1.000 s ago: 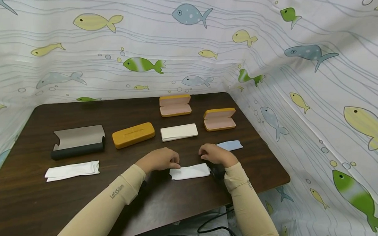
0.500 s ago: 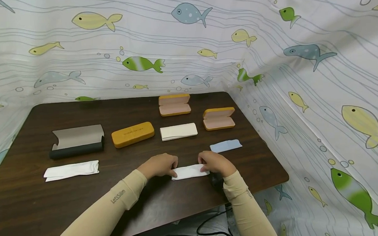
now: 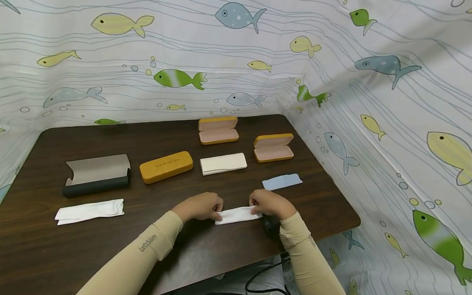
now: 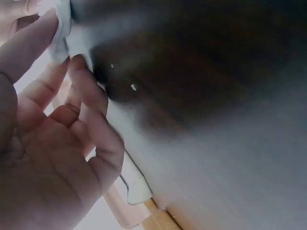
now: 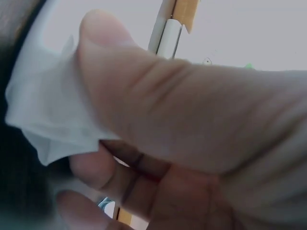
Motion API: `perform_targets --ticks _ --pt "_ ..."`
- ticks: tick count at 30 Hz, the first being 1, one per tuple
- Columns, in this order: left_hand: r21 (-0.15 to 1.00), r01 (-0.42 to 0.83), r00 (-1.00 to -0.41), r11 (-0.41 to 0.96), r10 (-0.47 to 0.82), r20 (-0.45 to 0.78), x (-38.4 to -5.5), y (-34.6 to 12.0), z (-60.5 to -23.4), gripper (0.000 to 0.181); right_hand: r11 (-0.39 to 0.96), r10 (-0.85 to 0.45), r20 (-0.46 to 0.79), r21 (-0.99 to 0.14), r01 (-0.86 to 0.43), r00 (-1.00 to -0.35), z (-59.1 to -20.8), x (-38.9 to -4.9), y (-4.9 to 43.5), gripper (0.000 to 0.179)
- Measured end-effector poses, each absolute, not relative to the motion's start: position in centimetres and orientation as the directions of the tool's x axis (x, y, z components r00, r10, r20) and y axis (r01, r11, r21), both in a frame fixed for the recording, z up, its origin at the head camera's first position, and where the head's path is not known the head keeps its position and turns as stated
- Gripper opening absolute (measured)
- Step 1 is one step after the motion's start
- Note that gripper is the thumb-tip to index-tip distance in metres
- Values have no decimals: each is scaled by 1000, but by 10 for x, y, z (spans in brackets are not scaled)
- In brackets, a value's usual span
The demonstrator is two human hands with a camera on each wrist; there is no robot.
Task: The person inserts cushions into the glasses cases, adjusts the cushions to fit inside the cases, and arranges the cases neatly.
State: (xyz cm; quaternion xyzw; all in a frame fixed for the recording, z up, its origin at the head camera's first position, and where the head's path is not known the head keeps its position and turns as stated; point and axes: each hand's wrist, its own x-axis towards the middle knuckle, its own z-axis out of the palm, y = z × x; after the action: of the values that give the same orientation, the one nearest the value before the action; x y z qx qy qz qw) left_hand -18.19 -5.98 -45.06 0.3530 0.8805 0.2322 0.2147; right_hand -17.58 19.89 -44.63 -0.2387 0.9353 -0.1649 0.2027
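A folded white cloth [image 3: 237, 214] lies near the table's front edge, stretched lengthwise between both hands. My left hand [image 3: 200, 207] pinches its left end between thumb and fingers; in the left wrist view the cloth [image 4: 60, 43] shows at the thumb tip. At the right end my right hand [image 3: 272, 203] pinches it, and in the right wrist view the thumb [image 5: 144, 91] presses over the loose layers of the cloth [image 5: 50, 91]. A light blue folded cloth [image 3: 282, 182] lies just beyond the right hand.
Behind the hands lie a closed yellow glasses case [image 3: 166, 167] and a cream folded cloth [image 3: 223, 164]. Two open yellow cases, one at the back [image 3: 218, 137] and one at right [image 3: 274, 154], show pink linings. At left are an open dark case [image 3: 96, 183] and another white cloth [image 3: 90, 211].
Both hands have come down onto the white cloth's ends and taken hold of them. The right hand has moved toward the front, uncovering more of the blue cloth.
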Motion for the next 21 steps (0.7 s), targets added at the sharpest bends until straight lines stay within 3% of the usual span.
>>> perform_targets --ticks 6,12,21 --pt "648 512 -647 564 749 -142 -187 -63 -452 31 795 -542 -287 -478 -373 -790 -442 -178 209 18" --pt "706 469 -636 531 757 -146 -190 -66 -451 30 764 -561 -255 -527 -374 -787 -437 -179 214 17" --pt "805 282 -682 523 699 -216 -193 -68 -453 20 728 -555 -212 -591 -347 -804 -441 -182 216 10"
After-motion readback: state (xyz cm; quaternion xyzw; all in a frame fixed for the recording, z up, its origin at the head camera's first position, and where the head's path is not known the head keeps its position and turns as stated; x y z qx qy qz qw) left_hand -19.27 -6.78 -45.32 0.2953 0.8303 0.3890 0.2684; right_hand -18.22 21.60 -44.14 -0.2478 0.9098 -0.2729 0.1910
